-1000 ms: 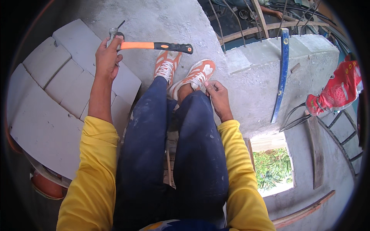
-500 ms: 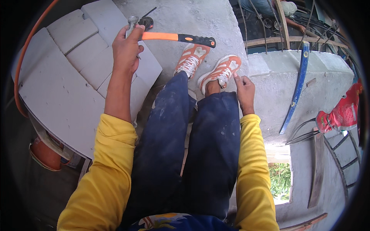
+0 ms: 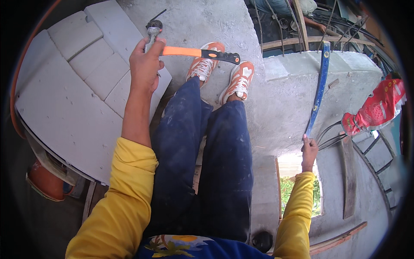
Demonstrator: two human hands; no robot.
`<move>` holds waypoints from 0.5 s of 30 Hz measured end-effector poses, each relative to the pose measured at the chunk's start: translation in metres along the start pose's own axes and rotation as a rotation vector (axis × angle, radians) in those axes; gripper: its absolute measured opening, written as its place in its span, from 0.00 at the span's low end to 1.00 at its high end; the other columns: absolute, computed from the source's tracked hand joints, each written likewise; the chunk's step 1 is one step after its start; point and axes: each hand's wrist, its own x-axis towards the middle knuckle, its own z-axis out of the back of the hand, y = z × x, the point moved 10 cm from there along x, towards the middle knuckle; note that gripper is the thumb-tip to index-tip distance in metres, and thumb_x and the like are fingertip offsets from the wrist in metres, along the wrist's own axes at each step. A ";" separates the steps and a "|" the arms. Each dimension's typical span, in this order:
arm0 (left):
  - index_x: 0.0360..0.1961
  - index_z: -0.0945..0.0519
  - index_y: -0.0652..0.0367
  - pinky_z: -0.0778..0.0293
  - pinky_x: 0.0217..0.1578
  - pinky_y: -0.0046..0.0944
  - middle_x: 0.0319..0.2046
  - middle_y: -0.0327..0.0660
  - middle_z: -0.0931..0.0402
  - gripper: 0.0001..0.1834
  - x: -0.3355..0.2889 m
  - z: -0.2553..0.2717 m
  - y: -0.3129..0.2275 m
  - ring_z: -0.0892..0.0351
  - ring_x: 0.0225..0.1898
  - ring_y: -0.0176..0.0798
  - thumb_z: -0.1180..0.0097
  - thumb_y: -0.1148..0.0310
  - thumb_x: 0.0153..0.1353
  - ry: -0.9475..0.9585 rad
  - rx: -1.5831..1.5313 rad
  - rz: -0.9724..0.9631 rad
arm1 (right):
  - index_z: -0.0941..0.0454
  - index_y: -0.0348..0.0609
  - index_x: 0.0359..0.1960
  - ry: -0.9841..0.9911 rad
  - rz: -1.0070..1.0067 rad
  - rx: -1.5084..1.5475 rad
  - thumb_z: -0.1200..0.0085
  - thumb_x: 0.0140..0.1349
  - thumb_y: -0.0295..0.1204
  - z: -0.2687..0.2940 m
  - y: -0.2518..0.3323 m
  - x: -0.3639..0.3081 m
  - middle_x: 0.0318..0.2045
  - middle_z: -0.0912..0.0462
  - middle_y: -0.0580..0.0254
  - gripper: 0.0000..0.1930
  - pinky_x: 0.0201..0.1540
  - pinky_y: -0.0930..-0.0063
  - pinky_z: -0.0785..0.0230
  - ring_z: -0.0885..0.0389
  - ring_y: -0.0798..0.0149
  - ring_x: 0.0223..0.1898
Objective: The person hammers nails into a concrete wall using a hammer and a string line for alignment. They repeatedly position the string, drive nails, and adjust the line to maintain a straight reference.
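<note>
My left hand [image 3: 146, 64] is closed round the neck of a hammer [image 3: 181, 51], just below its metal head. The orange and black handle points right, above my shoes [image 3: 238, 82]. A small pointed sliver shows under that palm; I cannot tell what it is. My right hand [image 3: 309, 152] is out to the right, its thumb and fingers pinched together. Its fingertips meet the lower end of a blue spirit level [image 3: 320, 82], which leans along the concrete ledge [image 3: 284, 103]. Whatever sits in the pinch is hidden.
White blocks [image 3: 92, 60] lie at the left, with a dark round tool [image 3: 155, 25] behind the hammer head. An orange bucket [image 3: 45, 181] is lower left. A red bag [image 3: 373, 108], a wooden plank [image 3: 347, 177] and a wall opening [image 3: 299, 190] are at the right. Behind the bars, another person's arm [image 3: 315, 23] shows.
My right hand has gone from beside my right shoe to the lower end of the spirit level. The view has shifted right. My left hand still holds the hammer.
</note>
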 end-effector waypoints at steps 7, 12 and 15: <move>0.63 0.27 0.73 0.41 0.22 0.28 0.34 0.36 0.25 0.34 -0.027 0.000 0.005 0.38 0.23 0.24 0.30 0.65 0.60 0.010 -0.052 -0.038 | 0.36 0.51 0.18 -0.066 0.006 0.121 0.36 0.72 0.38 0.006 -0.004 -0.040 0.14 0.39 0.78 0.25 0.19 0.78 0.54 0.45 0.80 0.16; 0.56 0.23 0.64 0.41 0.25 0.28 0.35 0.31 0.27 0.26 -0.066 0.001 0.006 0.40 0.25 0.24 0.31 0.63 0.61 0.016 -0.073 -0.132 | 0.38 0.51 0.17 0.047 0.158 0.082 0.37 0.72 0.39 -0.074 -0.028 -0.054 0.16 0.39 0.78 0.26 0.22 0.77 0.53 0.46 0.80 0.19; 0.53 0.20 0.64 0.35 0.29 0.27 0.34 0.30 0.24 0.21 -0.109 0.010 0.009 0.33 0.27 0.23 0.30 0.67 0.61 -0.026 -0.030 -0.154 | 0.41 0.52 0.18 0.152 0.017 0.284 0.40 0.74 0.40 -0.117 -0.055 -0.073 0.17 0.41 0.78 0.27 0.23 0.77 0.56 0.48 0.79 0.20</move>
